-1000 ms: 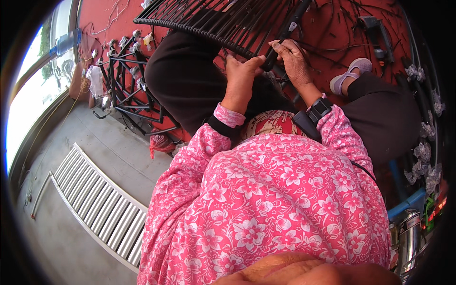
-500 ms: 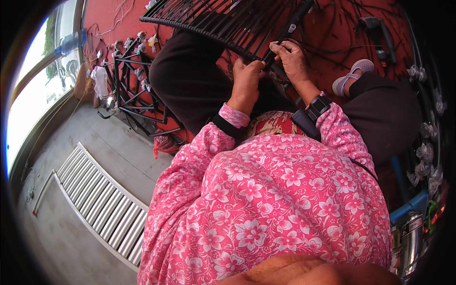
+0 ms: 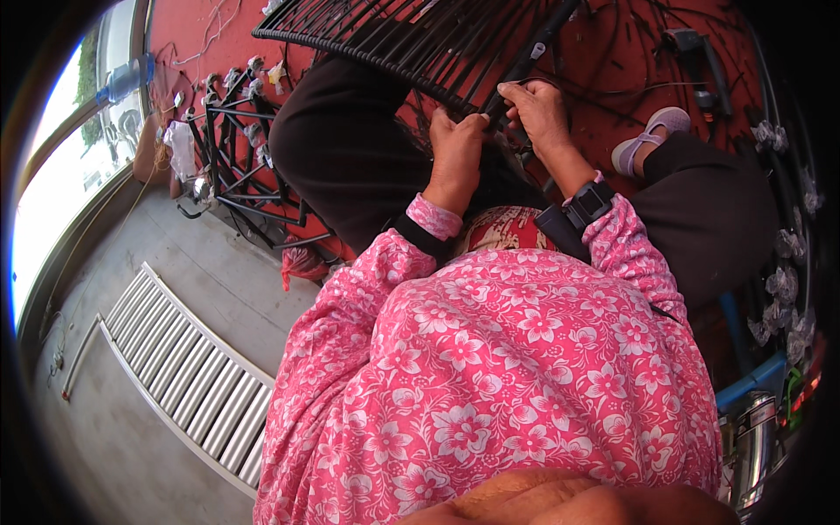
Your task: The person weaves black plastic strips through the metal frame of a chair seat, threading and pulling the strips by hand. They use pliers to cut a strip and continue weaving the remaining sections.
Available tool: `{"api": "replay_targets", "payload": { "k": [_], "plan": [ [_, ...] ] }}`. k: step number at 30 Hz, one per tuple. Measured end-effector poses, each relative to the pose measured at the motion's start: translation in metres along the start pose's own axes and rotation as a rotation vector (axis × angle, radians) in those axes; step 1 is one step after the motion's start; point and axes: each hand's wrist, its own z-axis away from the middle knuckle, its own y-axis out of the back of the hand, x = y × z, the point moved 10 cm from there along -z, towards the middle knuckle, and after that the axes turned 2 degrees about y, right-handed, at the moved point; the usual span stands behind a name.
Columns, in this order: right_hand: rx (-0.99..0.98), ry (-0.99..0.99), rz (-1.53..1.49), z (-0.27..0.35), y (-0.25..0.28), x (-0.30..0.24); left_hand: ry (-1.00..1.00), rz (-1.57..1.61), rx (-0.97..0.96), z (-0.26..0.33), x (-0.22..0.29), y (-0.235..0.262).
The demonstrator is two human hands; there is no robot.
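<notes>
A black frame strung with many dark cords (image 3: 394, 48), like a woven chair panel, lies across my lap at the top of the view. My left hand (image 3: 455, 157) is closed at the frame's near corner, its thumb pressed against the black tube (image 3: 532, 54) that forms the right side. Just right of it, my right hand (image 3: 541, 114) pinches with thumb and forefinger beside the same tube. A thin dark strand seems to run from these fingers toward the right. The fingertips partly hide what they grip.
Black metal frames (image 3: 249, 162) with wrapped ends stand at the left. A silver slatted panel (image 3: 188, 372) lies on the grey floor. On the red floor at the right are cord scraps and a black-handled tool (image 3: 700, 70). Wrapped black tubes (image 3: 787, 245) line the right edge.
The strung frame and my left hand have shifted very slightly. My right hand has turned a little, its fingers staying pinched near the tube, and the thin strand beside it arches higher.
</notes>
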Motion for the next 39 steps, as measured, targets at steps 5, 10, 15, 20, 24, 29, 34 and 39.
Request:
{"api": "replay_targets", "payload": {
  "k": [5, 10, 15, 20, 24, 29, 34, 39],
  "plan": [
    [-0.03, 0.011, 0.103, 0.0, 0.0, -0.006, -0.02, -0.051, 0.001, 0.001, 0.0, 0.001],
    [-0.058, 0.036, 0.192, -0.004, -0.001, -0.014, -0.053, -0.051, -0.042, 0.004, 0.003, -0.002],
    [-0.127, -0.148, 0.13, -0.002, -0.001, -0.004, -0.077, -0.029, -0.072, 0.005, 0.005, -0.004],
    [-0.193, -0.222, -0.009, -0.004, -0.006, 0.007, -0.071, 0.022, -0.075, 0.006, 0.005, -0.005],
    [-0.269, -0.19, -0.041, -0.009, -0.011, 0.009, -0.095, 0.007, -0.053, 0.004, 0.004, -0.002],
    [-0.408, -0.214, -0.045, -0.003, -0.015, 0.005, -0.139, -0.097, 0.008, -0.002, 0.0, 0.005],
    [-0.454, -0.255, -0.171, 0.0, -0.019, 0.006, -0.258, -0.187, -0.029, -0.004, 0.006, 0.001],
    [-0.363, -0.021, 0.045, -0.012, -0.017, 0.0, -0.203, -0.145, -0.024, -0.004, 0.003, 0.002]
  ]
}}
